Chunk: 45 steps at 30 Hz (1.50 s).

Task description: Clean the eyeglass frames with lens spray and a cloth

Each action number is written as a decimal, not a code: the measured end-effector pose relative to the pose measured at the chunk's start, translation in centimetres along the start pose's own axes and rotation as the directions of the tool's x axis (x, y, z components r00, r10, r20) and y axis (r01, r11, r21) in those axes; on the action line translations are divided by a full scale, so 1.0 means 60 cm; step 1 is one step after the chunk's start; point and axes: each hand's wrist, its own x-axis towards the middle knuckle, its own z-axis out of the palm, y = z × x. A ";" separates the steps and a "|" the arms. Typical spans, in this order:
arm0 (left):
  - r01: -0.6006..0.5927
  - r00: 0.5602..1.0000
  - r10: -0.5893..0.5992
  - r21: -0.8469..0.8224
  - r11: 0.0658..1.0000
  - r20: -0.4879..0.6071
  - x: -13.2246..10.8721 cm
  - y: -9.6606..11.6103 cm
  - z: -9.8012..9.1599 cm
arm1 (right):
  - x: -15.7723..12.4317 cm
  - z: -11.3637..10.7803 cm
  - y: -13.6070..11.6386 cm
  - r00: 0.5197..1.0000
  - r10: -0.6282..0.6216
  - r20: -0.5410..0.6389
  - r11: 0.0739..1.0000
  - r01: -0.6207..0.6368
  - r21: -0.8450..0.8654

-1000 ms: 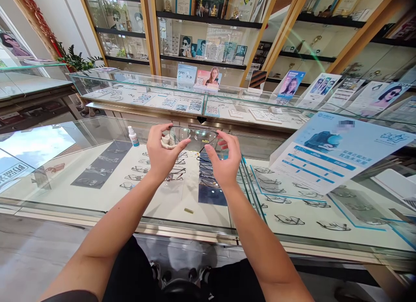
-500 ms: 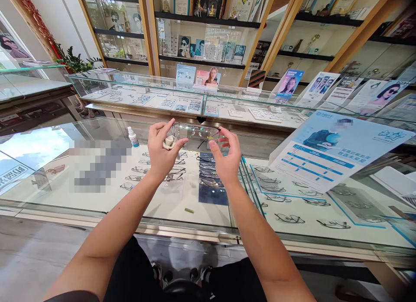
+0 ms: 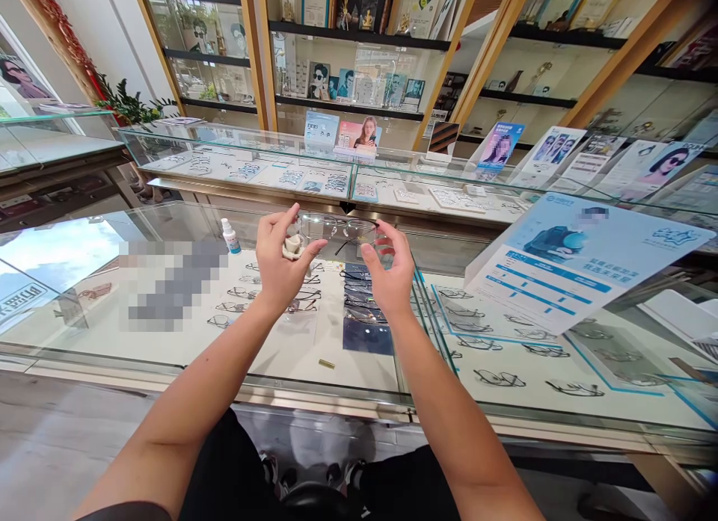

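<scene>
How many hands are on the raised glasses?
2: the left hand at the left end of the glasses, and the right hand at the right end. No other hand shows.

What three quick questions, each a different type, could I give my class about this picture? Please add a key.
1. Short answer: What do the left hand and right hand hold up together?
2. True or false: The white bottle is lying on its side.
3. Multiple choice: Where is the crumpled pale cloth? A, in the right hand; B, in the left hand; C, in neither hand.

Key:
1. A pair of glasses.
2. False; it stands upright.
3. B.
</scene>
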 end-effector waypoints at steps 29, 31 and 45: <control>0.121 0.991 -0.119 -0.037 0.992 0.067 -0.002 0.013 0.001 | -0.004 0.003 0.000 0.999 -0.018 -0.034 1.000 0.017 -0.013; 0.128 0.990 -0.126 -0.040 0.991 0.066 -0.003 0.013 0.002 | -0.004 0.004 -0.001 0.999 -0.027 -0.038 0.999 0.026 -0.023; 0.134 0.991 -0.133 -0.040 0.990 0.034 -0.005 0.014 0.005 | -0.006 0.004 -0.010 0.998 -0.004 -0.057 1.000 0.004 0.006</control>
